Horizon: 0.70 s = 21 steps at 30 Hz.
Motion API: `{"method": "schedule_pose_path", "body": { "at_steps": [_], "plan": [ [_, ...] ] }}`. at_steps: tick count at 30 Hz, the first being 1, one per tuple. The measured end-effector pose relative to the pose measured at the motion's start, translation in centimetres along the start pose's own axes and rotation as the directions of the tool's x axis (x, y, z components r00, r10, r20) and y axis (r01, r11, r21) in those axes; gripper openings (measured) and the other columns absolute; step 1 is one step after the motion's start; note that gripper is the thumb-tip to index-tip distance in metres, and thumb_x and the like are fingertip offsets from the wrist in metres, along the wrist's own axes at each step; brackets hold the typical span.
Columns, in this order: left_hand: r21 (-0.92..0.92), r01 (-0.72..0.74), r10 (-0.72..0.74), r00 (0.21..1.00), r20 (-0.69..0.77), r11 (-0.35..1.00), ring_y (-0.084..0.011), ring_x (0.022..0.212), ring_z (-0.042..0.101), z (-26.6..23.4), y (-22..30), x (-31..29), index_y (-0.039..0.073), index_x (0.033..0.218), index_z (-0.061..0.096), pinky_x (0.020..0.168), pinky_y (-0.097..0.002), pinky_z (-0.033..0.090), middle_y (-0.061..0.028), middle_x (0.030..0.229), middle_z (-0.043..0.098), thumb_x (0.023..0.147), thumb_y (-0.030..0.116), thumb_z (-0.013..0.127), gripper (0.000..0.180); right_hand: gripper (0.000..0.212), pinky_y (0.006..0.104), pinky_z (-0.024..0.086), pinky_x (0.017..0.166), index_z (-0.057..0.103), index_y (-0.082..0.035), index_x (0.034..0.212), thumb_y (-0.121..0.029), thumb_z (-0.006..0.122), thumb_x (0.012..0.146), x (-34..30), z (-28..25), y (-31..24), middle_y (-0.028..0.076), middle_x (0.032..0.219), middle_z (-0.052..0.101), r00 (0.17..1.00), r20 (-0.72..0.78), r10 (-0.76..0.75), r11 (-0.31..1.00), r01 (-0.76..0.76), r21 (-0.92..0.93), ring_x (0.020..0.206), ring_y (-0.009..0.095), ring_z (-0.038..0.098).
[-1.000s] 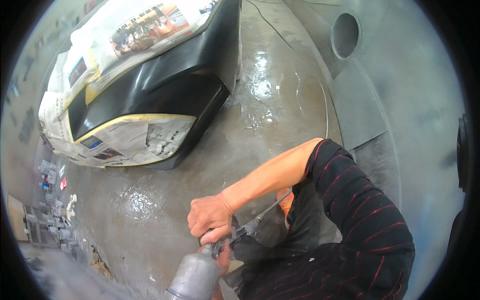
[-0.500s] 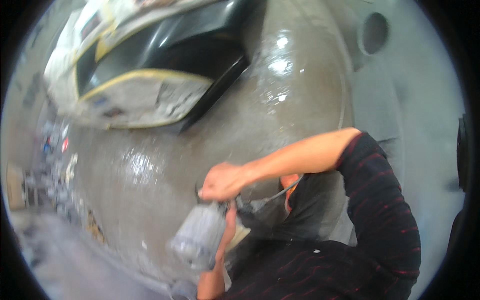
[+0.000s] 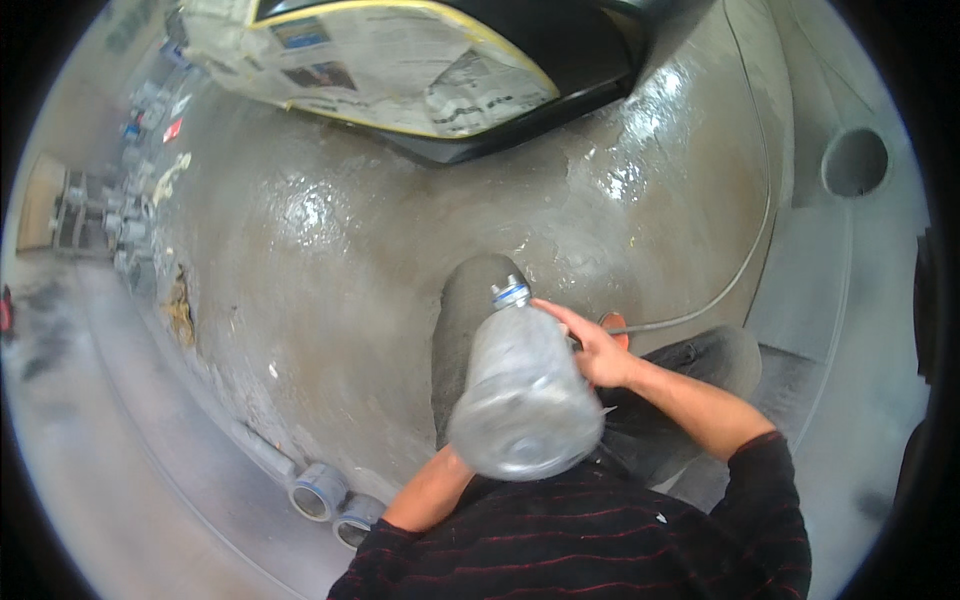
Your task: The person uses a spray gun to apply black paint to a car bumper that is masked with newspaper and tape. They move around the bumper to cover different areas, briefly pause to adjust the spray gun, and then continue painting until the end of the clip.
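A paint spray gun [image 3: 511,293] is in front of my body, its metal air cap pointing away from me. Its large, cloudy grey paint cup [image 3: 530,400] faces up and covers most of the gun's body. My right hand [image 3: 598,352] is closed against the gun's right side, the index finger stretched along toward the air cap. Behind the cup's lower left, only the edge of my left hand [image 3: 460,464] shows; its fingers are hidden.
A black vehicle panel [image 3: 560,45], partly masked with newspaper [image 3: 400,70] and yellow tape, stands ahead. A grey hose [image 3: 748,255] curves across the wet floor. Two round containers [image 3: 320,490] stand at lower left; several cups [image 3: 130,225] line the left edge. A round opening [image 3: 855,163] is at right.
My right hand has moved from the gun's front to its right side. The gun and cup have swung to the right and now point forward. My view has shifted, putting the panel higher.
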<state>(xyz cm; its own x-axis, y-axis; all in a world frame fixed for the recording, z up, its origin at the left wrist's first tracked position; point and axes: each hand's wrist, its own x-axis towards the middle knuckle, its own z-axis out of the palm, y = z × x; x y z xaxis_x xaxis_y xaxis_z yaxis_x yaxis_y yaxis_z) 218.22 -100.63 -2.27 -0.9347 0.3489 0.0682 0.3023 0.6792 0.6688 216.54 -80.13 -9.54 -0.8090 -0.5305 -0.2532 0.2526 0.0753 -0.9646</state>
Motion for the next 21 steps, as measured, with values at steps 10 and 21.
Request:
{"method": "schedule_pose_path", "body": {
  "at_steps": [10,21],
  "plan": [
    [-0.783,0.386,-0.152,0.921,0.359,0.487,-0.012,0.081,0.066,-2.3,-0.9,4.2,-0.004,0.124,0.061,0.084,-0.0303,0.049,-0.007,0.074,0.073,0.109,0.033,0.048,0.042,0.039,0.0344,0.05,0.079,0.068,-0.006,0.101,-0.043,0.059,0.106,-3.7,-2.4,2.4,0.003,0.091,0.067,0.909,-0.416,0.029,0.931,-0.176,-0.321,0.084,0.016,0.061],
    [-0.669,0.321,-0.128,0.938,0.321,0.67,-0.0146,0.067,0.041,0.3,-4.0,7.4,-0.005,0.082,0.056,0.063,-0.0381,0.043,-0.0083,0.066,0.044,0.111,0.048,0.046,0.061,0.031,0.0364,0.052,0.084,0.068,-0.006,0.106,-0.034,0.055,0.107,-4.0,-1.2,1.9,0.006,0.096,0.071,0.962,-0.266,0.057,0.833,-0.193,-0.518,0.092,0.018,0.066]
  ]
}}
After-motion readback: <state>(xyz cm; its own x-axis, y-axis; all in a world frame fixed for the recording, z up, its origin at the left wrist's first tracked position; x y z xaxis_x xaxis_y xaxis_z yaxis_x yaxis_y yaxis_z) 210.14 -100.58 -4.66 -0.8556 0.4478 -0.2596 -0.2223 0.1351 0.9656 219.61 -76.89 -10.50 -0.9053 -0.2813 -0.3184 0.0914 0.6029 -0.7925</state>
